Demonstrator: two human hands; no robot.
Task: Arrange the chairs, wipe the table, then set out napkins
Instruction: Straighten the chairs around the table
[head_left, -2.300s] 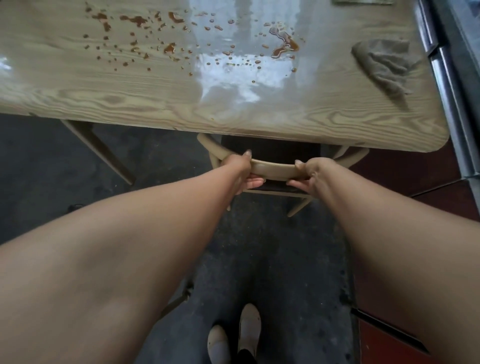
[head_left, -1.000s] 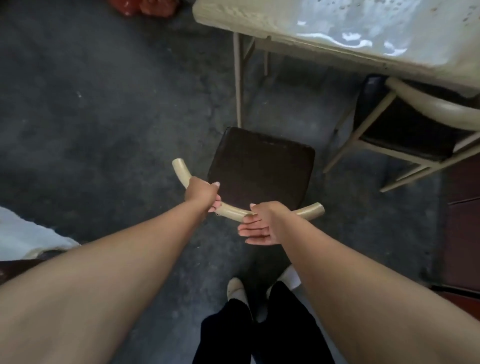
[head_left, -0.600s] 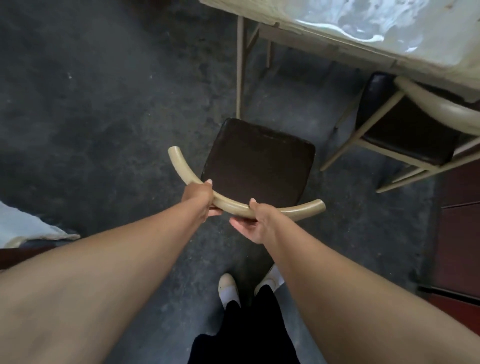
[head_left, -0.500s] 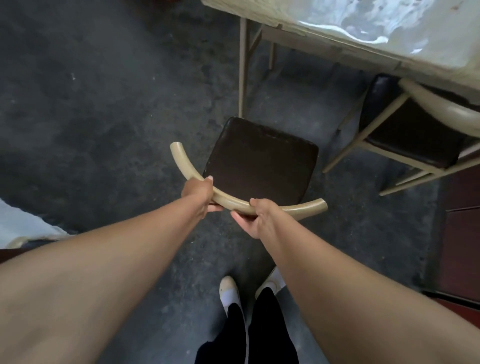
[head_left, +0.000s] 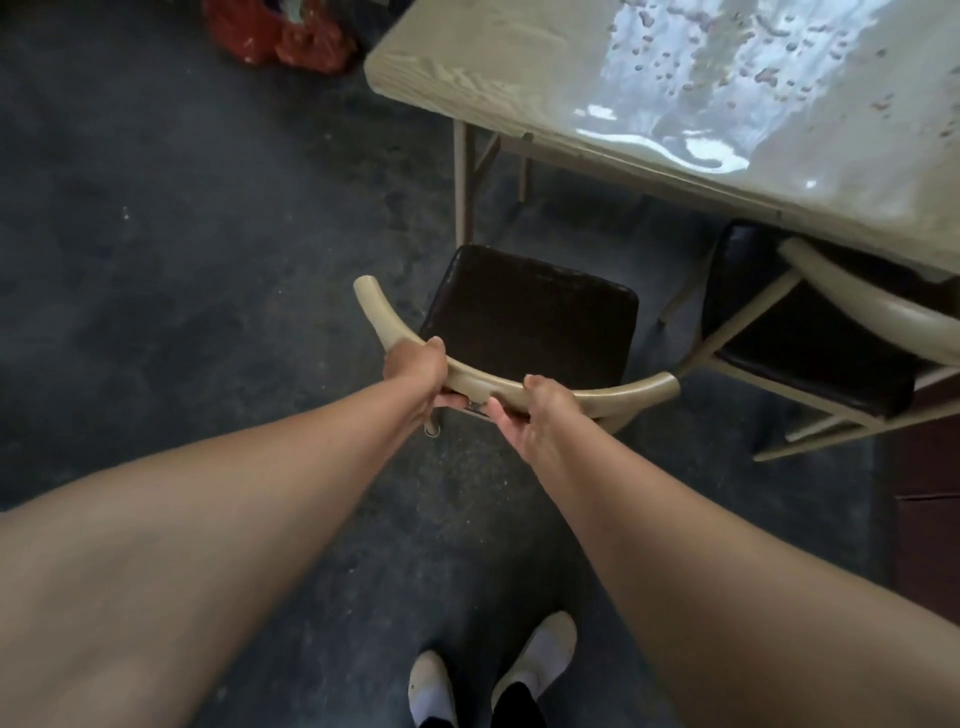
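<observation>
A chair with a dark brown seat (head_left: 530, 317) and a curved beige backrest rail (head_left: 628, 392) stands on the dark floor just short of the table's left corner. My left hand (head_left: 415, 369) and my right hand (head_left: 537, 415) both grip that rail near its middle. The light wooden table (head_left: 467, 67) fills the upper right, its glossy top dotted with droplets. A second chair (head_left: 810, 338) of the same kind sits partly tucked under the table at the right.
A red bag (head_left: 280, 31) lies on the floor beyond the table's left corner. Thin table legs (head_left: 461, 187) stand right behind the held chair. My feet in white shoes (head_left: 493, 670) are at the bottom. Dark red flooring (head_left: 924, 519) borders the right edge.
I left the first chair tucked under the table and turned left to this one. Over the last second both hands closed on its rail and the chair shifted slightly toward the table.
</observation>
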